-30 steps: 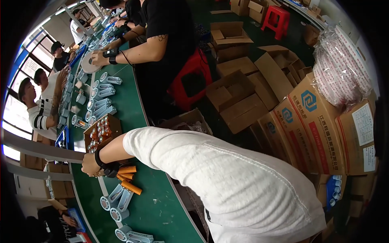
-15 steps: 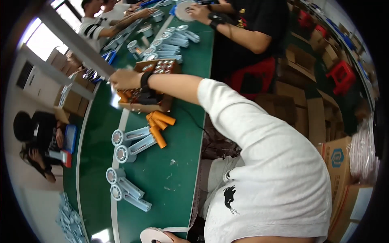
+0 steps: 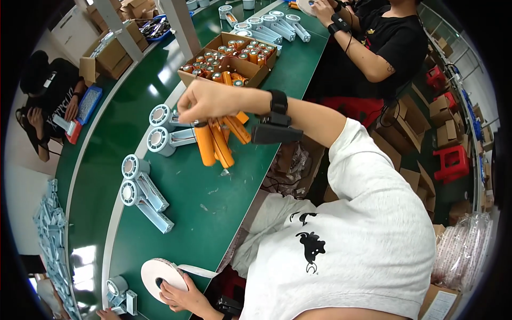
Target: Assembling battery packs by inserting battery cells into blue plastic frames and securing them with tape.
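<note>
My left hand (image 3: pixel 184 296) grips a large white roll of tape (image 3: pixel 153 272) at the table's near edge, fingers at its core, with a loose strip leading right. My right hand (image 3: pixel 210 101), a black band and small black box on its wrist, hangs over several orange cylindrical batteries (image 3: pixel 220 144). Its fingers are closed; thin wires show at the fingertips, but what they pinch is hidden. Beside it lies one pair of light-blue handheld fan bodies (image 3: pixel 158 140), partly covered by the hand. A second pair of fan bodies (image 3: pixel 135 166) lies nearer, open handles pointing right.
Past my right hand stands a cardboard box (image 3: pixel 256 80) of orange batteries. More fan bodies (image 3: pixel 272 29) lie beyond it, near a person in black (image 3: pixel 394 48). Across the table another person (image 3: pixel 50 90) sits by a blue tray (image 3: pixel 89 105). A metal post (image 3: pixel 178 26) rises behind the box.
My right hand has come back from the battery box to above the loose orange batteries. The view has swung, showing more of my left hand and the tape roll.
</note>
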Demonstrator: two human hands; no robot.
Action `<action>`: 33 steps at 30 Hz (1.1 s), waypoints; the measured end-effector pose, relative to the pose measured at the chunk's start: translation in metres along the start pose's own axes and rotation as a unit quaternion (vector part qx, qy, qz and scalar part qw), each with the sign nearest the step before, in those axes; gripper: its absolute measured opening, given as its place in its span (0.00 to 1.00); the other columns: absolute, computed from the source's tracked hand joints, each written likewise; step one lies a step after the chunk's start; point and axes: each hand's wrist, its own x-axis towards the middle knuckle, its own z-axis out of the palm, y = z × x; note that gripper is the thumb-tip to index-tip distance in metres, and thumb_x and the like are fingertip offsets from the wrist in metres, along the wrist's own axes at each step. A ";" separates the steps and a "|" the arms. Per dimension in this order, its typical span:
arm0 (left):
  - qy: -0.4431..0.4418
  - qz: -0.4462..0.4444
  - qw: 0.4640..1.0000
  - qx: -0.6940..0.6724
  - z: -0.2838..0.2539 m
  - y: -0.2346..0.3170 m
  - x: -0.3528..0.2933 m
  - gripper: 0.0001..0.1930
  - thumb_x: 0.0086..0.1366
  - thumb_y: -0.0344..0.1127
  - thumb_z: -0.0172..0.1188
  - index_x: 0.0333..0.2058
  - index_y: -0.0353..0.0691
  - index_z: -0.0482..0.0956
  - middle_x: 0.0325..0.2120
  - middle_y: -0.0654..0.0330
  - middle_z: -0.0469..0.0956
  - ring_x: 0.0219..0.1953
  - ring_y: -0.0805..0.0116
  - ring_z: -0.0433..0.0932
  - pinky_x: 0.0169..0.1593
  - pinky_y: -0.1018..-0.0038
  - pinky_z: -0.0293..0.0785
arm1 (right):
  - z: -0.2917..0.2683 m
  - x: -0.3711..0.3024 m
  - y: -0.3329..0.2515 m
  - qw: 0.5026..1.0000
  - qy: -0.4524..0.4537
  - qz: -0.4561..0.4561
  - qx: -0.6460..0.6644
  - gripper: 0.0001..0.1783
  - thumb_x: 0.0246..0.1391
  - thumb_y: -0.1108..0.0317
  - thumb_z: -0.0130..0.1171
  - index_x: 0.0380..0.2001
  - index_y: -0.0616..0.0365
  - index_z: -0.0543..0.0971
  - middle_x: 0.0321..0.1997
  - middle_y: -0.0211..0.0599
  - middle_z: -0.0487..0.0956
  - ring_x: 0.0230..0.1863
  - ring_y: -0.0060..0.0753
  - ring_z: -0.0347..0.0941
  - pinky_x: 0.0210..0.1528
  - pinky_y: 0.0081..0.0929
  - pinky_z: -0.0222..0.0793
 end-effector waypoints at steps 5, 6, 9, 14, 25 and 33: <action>-0.035 0.034 0.998 -0.039 -0.008 -0.015 0.009 0.31 0.46 0.42 0.63 0.48 0.33 0.66 0.46 0.45 0.66 0.51 0.50 0.63 0.51 0.63 0.60 | 0.062 0.014 0.052 0.979 -0.040 -0.177 -0.093 0.10 0.48 0.67 0.57 0.19 0.62 0.73 0.13 0.29 0.69 0.16 0.21 0.65 0.22 0.21 0.61; -0.039 0.030 0.998 -0.032 -0.014 -0.014 0.009 0.31 0.46 0.42 0.63 0.48 0.33 0.66 0.46 0.45 0.66 0.51 0.50 0.63 0.51 0.63 0.60 | 0.070 0.015 0.055 0.966 -0.030 -0.224 -0.128 0.10 0.48 0.66 0.57 0.20 0.61 0.73 0.14 0.31 0.70 0.18 0.24 0.66 0.23 0.23 0.62; -0.067 0.056 0.953 -0.292 -0.032 -0.004 0.014 0.31 0.49 0.45 0.61 0.48 0.31 0.66 0.44 0.47 0.67 0.47 0.55 0.65 0.49 0.66 0.61 | 0.067 0.023 0.058 0.931 0.032 -0.307 -0.194 0.10 0.47 0.66 0.58 0.21 0.61 0.73 0.18 0.34 0.72 0.21 0.31 0.69 0.25 0.26 0.64; -0.015 0.054 0.818 -0.572 -0.019 0.003 0.005 0.32 0.49 0.46 0.60 0.48 0.29 0.65 0.42 0.50 0.68 0.44 0.60 0.67 0.48 0.68 0.60 | 0.054 -0.025 0.032 0.887 0.296 -0.203 -0.289 0.11 0.45 0.65 0.60 0.21 0.62 0.72 0.24 0.41 0.74 0.30 0.45 0.71 0.32 0.34 0.67; -0.024 0.235 0.836 -0.496 -0.020 0.107 0.046 0.37 0.39 0.40 0.65 0.49 0.32 0.63 0.39 0.54 0.70 0.52 0.57 0.59 0.53 0.65 0.58 | 0.089 -0.105 0.021 0.978 0.136 0.034 0.153 0.16 0.45 0.66 0.64 0.30 0.64 0.69 0.22 0.29 0.70 0.25 0.22 0.67 0.30 0.20 0.64; 0.066 0.056 0.869 -0.487 -0.051 0.132 0.080 0.36 0.35 0.36 0.73 0.45 0.32 0.66 0.38 0.56 0.72 0.45 0.59 0.64 0.50 0.67 0.61 | 0.119 -0.111 0.020 0.993 -0.015 0.005 0.116 0.20 0.44 0.63 0.64 0.33 0.68 0.71 0.20 0.39 0.69 0.24 0.24 0.66 0.28 0.25 0.62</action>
